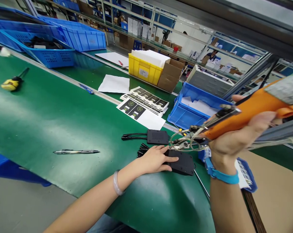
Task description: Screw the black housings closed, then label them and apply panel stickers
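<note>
A green bench (51, 113) fills the scene, with blue bins (64, 42) at the far left and a yellow bin (144, 69) and printed sheets (144, 103) farther back in the middle. Near the right, the right hand (234, 136) is closed around an orange power screwdriver (246, 113), raised above the bench with its tip pointing left. Just below that tip, the left hand (156, 158) lies flat and open, fingers pressing on a black box (182, 163), with a second black box (158, 136) just beyond and a pen (76, 151) lying to the left.
</note>
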Motion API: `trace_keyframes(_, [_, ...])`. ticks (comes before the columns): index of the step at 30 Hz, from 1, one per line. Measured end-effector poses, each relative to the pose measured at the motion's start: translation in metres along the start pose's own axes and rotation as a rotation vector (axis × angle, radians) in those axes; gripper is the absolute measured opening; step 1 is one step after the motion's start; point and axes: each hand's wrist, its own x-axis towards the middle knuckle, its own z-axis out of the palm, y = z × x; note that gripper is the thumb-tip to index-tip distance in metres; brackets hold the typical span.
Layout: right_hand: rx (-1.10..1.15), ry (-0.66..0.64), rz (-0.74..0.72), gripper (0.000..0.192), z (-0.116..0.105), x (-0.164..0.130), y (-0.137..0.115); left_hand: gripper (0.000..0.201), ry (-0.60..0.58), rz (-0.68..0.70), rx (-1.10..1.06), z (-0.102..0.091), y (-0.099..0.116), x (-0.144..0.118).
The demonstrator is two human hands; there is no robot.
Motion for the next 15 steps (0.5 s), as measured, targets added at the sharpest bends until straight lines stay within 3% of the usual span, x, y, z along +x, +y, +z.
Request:
trace_keyframes(4, [0.017, -0.055, -0.015, 0.047, 0.003, -0.015, 0.015, 0.054, -0.004, 0.012, 0.02, 0.002, 0.0, 0.001])
trace_keyframes(15, [-0.012, -0.033, 0.044, 0.047, 0.012, -0.025, 0.027, 0.053, -0.007, 0.006, 0.018, 0.003, 0.0, 0.002])
